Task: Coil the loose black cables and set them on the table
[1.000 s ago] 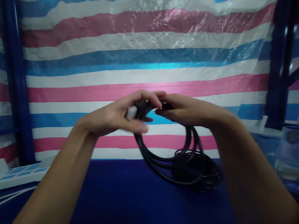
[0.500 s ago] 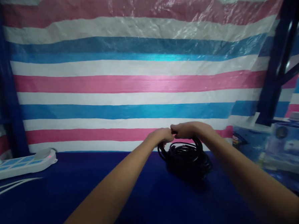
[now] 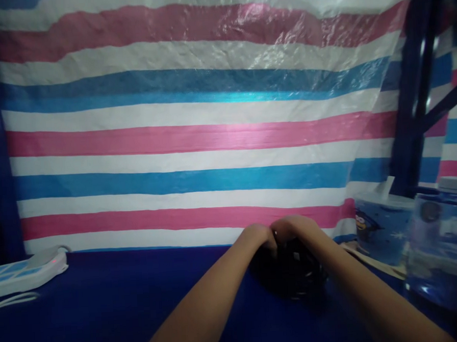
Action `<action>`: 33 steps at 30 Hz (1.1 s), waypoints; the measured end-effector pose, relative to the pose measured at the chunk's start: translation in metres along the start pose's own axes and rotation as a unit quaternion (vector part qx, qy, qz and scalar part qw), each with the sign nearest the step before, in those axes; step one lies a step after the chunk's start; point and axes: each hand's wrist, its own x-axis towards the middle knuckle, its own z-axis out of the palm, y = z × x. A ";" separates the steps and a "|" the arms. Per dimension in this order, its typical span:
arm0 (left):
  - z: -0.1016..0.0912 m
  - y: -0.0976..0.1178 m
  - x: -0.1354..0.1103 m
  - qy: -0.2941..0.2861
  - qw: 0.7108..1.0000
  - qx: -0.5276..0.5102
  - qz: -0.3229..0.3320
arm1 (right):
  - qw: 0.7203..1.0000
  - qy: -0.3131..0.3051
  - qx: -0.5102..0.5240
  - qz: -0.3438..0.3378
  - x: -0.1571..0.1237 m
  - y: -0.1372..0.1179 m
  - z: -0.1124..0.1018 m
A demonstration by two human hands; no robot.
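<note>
A coil of black cable [image 3: 291,275] lies on the dark blue table [image 3: 124,309] close to the striped tarp at the back. Both my arms reach out over it. My left hand [image 3: 258,237] and my right hand [image 3: 293,228] sit side by side on the top of the coil, knuckles up, fingers curled down into the cable. The fingertips and the upper loops are hidden under the hands.
A pink, white and blue striped tarp [image 3: 195,116] hangs behind the table. A white power strip [image 3: 25,271] lies at the far left. Clear plastic containers [image 3: 384,224] stand at the right, beside a dark blue post [image 3: 408,90].
My hands carried the cable coil from mid-air down and away to the back of the table, where it now rests; the hands stay closed on it.
</note>
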 end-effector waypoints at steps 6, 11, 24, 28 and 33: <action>0.002 -0.002 -0.002 0.024 0.999 0.016 -0.017 | 0.996 -0.039 -0.022 -0.081 -0.001 0.011 0.005; 0.008 -0.058 -0.027 0.024 1.000 -0.005 -0.003 | 0.989 -0.030 0.007 -0.142 0.001 -0.032 0.006; 0.038 -0.151 -0.081 0.194 0.949 -0.245 -0.025 | 0.957 0.029 0.195 -0.214 0.008 -0.090 0.021; 0.060 -0.148 -0.084 0.285 0.888 -0.361 -0.007 | 0.949 0.009 0.234 -0.211 0.002 -0.074 0.018; 0.102 -0.135 -0.088 0.360 0.792 -0.492 -0.031 | 0.933 0.018 0.274 -0.232 -0.014 -0.071 0.021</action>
